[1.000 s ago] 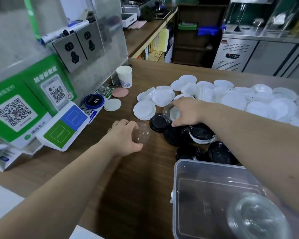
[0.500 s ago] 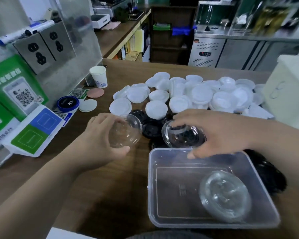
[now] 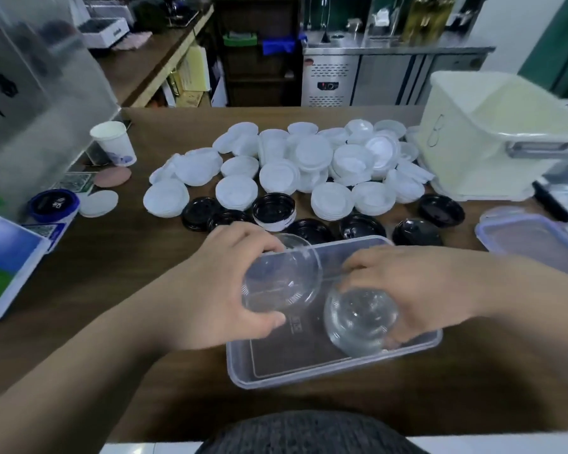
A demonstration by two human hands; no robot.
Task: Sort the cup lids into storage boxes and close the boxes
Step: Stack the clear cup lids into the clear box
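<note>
Fingertips of right hand (image 3: 417, 286) behind dome lid (image 3: 359, 319); box lid (image 3: 535, 240) beyond right edge.

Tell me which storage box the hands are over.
The clear shallow box nearest the person: the left hand and right hand hold clear lids over it. The cream box stands apart, far right.

The tabletop (image 3: 118, 276) is dark wood with a dull sheen. The storage box (image 3: 309, 378) and clear dome lids (image 3: 282, 283) are glossy transparent plastic. At twelve o'clock, white lids (image 3: 309, 158) look matt plastic, black lids (image 3: 273, 208) glossy; the cup (image 3: 114, 144) at ten o'clock, paper.
</note>
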